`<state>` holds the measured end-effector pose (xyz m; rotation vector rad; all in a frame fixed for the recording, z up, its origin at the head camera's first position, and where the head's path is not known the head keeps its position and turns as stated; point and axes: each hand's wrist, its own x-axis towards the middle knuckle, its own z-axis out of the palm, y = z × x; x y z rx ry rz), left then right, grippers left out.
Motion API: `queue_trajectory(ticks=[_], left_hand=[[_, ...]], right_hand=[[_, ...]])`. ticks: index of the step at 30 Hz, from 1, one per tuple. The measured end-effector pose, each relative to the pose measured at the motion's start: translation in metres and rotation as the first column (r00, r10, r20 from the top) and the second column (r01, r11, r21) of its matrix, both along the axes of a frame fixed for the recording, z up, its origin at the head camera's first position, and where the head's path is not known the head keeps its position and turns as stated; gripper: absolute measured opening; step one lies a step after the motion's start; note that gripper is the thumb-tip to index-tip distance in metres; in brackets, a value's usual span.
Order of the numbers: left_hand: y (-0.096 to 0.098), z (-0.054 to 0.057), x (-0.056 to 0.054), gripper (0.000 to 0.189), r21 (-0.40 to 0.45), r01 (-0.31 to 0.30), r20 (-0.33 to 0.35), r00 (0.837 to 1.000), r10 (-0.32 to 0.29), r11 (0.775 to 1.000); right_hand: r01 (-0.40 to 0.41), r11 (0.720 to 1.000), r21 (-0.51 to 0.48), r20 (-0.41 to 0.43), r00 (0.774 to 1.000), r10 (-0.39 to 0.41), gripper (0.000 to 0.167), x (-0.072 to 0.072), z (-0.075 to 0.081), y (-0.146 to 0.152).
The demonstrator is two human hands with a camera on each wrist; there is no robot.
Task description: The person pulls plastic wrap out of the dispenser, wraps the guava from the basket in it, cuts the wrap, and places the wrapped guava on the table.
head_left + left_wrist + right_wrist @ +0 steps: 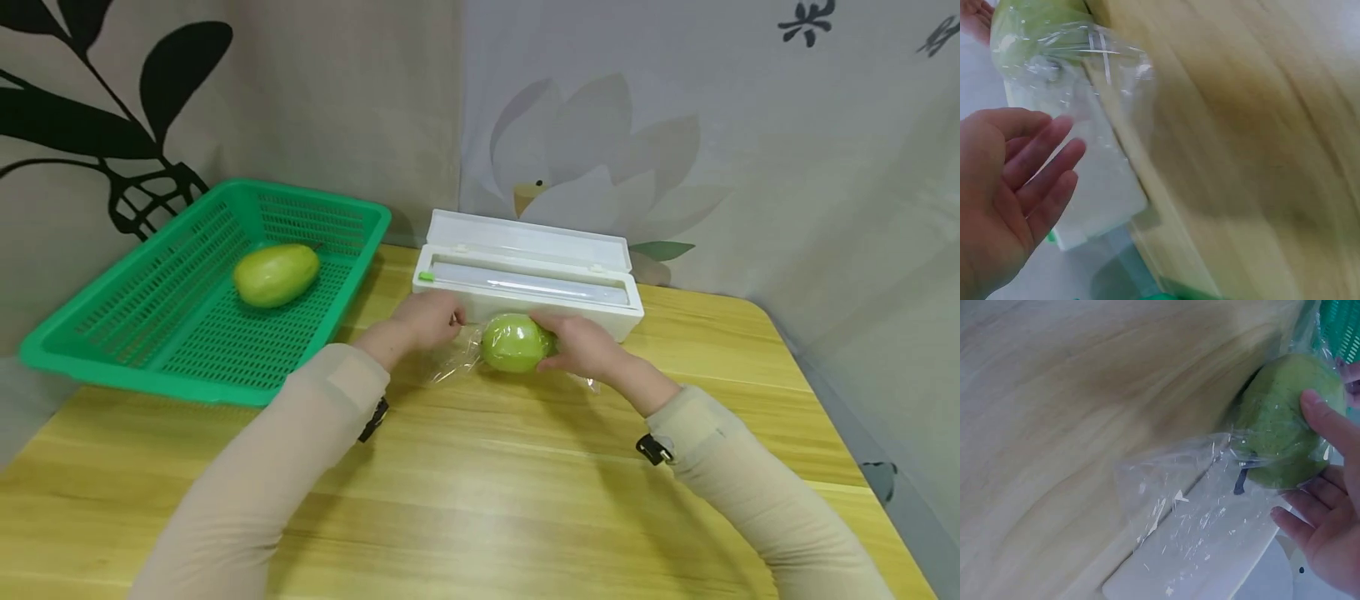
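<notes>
Green pear: the green pear [513,343] is sitting near the centre of the frame, on the desk [465,492], in front of the white box [510,303]; its dark stem [1241,480] is showing in the right wrist view.
Right hand: my right hand [585,343], just right of centre, is gripping the wrapped pear, the thumb pressing on one side and the fingers curling round the other.
Left hand: my left hand [431,319], left of centre, is hovering beside the film's end, its fingers loosely bent and holding nothing; whether the fingertips are touching the film I cannot tell.
Clear film: the clear film [459,354] is wrapping the pear, with loose, crinkled ends sticking out to its left and right.
White box: it is standing just above centre, its lid [528,237] leaning back, a roll [532,282] lying inside and a green tab [426,276] showing at the left end.
Green basket: the green basket [150,383] is filling much of the left of the frame, a second pear [276,275] lying inside it.
Sleeves: my beige sleeves [757,492] are reaching up from the lower left and lower right.
Backdrop: a printed cloth [337,100] is hanging across the top, dark leaves showing at upper left.
</notes>
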<state>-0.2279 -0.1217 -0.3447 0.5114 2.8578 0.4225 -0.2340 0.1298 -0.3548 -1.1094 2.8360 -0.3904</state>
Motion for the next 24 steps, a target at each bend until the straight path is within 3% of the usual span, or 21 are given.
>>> queue_trajectory(ticks=[6, 10, 14, 17, 21, 24], left_hand=[[-0.007, -0.008, 0.000, 0.030, -0.061, -0.061, 0.040, 0.997, 0.063, 0.996], [-0.011, -0.011, 0.002, 0.029, -0.072, -0.107, 0.134, 0.984, 0.115, 0.992], [-0.017, -0.010, 0.000, 0.040, -0.010, -0.121, 0.237, 0.964, 0.120, 0.993], [-0.022, -0.010, -0.003, 0.039, 0.077, -0.131, 0.266, 0.958, 0.107, 0.988], [-0.022, -0.011, -0.005, 0.032, 0.224, -0.203, 0.316, 0.941, 0.126, 0.953], [-0.020, -0.010, -0.006, 0.020, 0.344, -0.294, 0.384, 0.911, 0.152, 0.892]], right_hand=[[0.022, 1.000, -0.005, 0.033, 0.999, -0.022, 0.079, 0.002, -0.002, 0.005], [0.031, 1.000, 0.004, 0.049, 0.998, -0.031, 0.080, 0.005, -0.002, 0.007], [0.032, 0.999, 0.010, 0.050, 0.998, -0.033, 0.080, 0.008, -0.002, 0.007], [0.029, 1.000, 0.006, 0.049, 0.998, -0.029, 0.080, 0.008, -0.002, 0.007], [0.024, 1.000, 0.002, 0.047, 0.999, -0.024, 0.080, 0.008, -0.001, 0.007], [0.023, 1.000, 0.001, 0.041, 0.999, -0.023, 0.079, 0.008, -0.001, 0.006]])
